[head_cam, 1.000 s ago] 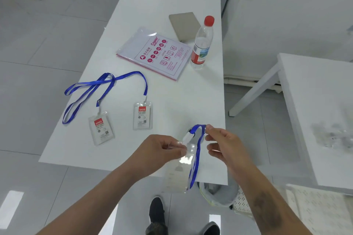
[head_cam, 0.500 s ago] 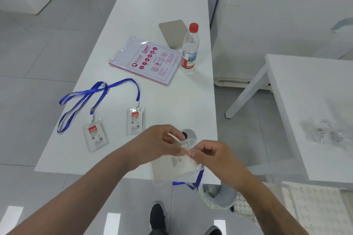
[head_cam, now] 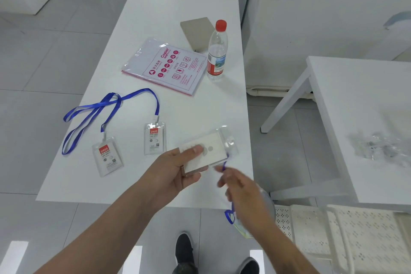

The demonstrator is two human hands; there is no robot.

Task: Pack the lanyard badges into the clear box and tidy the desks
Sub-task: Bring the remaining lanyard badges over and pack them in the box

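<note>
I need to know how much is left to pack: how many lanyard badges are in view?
3: two lie on the desk, the left badge and the middle badge; the left hand holds the third badge. None seem hidden.

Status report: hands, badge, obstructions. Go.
Left hand grips badge above desk edge. Right hand blurred, at its blue lanyard; grip unclear. Two badges on desk. Nothing in the way.
</note>
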